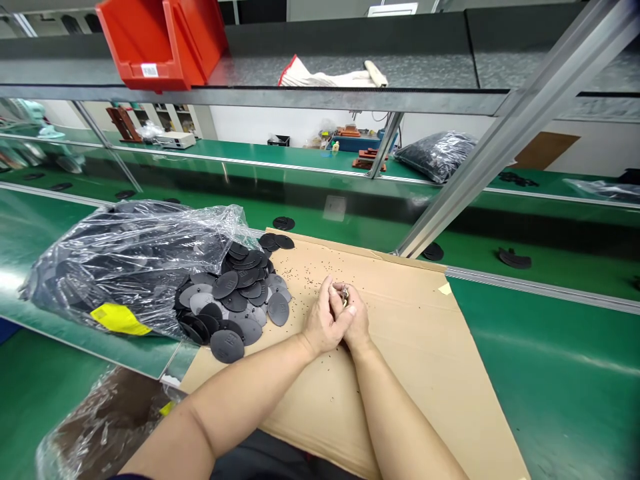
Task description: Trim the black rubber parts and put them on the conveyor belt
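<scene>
My left hand [320,325] and my right hand [358,321] are pressed together above the middle of a cardboard sheet [410,347]. Between the fingers shows a small shiny metal tool [345,296], mostly covered, its kind not clear. My right hand is closed around it. The fingers of my left hand are closed against the right, and whatever they hold is hidden. Left of the hands lies a heap of thin black oval plates [227,285], some with a raised mark. Tiny dark bits [311,272] are scattered over the cardboard.
A clear plastic bag [135,247] full of black plates lies on the left, spilling onto the cardboard. Below it stands a plastic-lined box [110,420]. A slanted metal post [475,153] rises behind on the right. Overhead, a shelf holds an orange bin [165,47] and a glove [330,75].
</scene>
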### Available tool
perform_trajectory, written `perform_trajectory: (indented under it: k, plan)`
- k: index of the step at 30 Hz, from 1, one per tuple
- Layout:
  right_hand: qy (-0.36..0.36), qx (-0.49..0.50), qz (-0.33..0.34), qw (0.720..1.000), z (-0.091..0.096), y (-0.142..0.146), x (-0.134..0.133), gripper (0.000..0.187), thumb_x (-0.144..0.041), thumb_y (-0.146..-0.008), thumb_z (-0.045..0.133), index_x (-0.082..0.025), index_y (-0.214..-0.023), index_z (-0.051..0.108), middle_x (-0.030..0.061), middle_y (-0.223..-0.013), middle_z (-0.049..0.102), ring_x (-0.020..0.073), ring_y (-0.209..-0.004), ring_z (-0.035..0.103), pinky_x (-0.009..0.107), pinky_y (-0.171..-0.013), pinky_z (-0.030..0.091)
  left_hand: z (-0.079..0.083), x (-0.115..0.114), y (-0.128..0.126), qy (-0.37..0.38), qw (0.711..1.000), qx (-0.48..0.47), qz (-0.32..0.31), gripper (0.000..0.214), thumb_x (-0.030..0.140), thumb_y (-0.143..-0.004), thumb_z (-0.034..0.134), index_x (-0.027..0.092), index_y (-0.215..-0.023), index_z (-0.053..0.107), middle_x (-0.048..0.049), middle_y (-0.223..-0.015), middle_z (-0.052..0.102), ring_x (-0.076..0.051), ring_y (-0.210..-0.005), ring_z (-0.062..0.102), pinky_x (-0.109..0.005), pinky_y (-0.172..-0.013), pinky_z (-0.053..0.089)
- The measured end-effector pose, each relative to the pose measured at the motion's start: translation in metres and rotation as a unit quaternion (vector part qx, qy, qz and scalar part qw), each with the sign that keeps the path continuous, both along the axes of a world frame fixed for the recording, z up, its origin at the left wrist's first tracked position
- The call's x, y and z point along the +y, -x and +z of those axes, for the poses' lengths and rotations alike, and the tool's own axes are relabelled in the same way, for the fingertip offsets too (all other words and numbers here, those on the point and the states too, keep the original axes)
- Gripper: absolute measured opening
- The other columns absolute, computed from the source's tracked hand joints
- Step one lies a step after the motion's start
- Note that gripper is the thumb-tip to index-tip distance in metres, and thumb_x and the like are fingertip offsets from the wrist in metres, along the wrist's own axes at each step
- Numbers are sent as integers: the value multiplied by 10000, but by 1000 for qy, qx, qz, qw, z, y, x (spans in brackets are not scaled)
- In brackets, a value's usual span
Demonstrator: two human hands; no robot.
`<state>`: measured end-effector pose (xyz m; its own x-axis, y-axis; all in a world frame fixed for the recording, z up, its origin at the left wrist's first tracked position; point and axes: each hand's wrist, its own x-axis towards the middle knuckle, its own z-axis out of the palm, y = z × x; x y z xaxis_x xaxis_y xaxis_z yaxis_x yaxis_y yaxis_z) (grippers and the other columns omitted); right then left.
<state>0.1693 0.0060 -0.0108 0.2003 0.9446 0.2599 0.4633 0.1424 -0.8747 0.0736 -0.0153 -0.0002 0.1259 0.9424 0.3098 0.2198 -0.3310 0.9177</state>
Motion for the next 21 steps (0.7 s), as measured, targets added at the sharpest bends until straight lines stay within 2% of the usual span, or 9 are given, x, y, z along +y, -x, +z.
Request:
perform_trajectory:
  k: [9, 14, 21]
  plan:
    - [8, 6, -6, 1000, 4, 1, -1, 384, -536, -810, 536, -183, -942, 608, 88, -929, 670, 207, -809, 605, 342, -751, 479, 0, 1, 0, -3, 1000, 8, 2, 766, 395, -829, 564, 89, -1445, 227, -169, -1233, 595, -252, -1135, 576, -415, -988, 453]
    - [5, 0, -8, 1000, 4, 1, -1, 296, -434, -787, 534, -190, -932, 619, 71, -905, 672, 196, -777, 602, 334, -733, 482, -1, 0, 1, -24, 999, 17, -13, 737, 382, -833, 552, 100, -1443, 248, -164, -1239, 595, -250, -1137, 579, -406, -988, 458]
    - [1, -8, -4, 1000, 0, 0, 0, 285, -406, -783, 526, -188, -944, 611, 76, -921, 669, 205, -814, 608, 342, -762, 482, -1, 1, 0, -23, 999, 26, -16, 739, 371, -832, 534, 65, -1438, 240, -198, -1247, 587, -269, -1142, 578, -418, -979, 466]
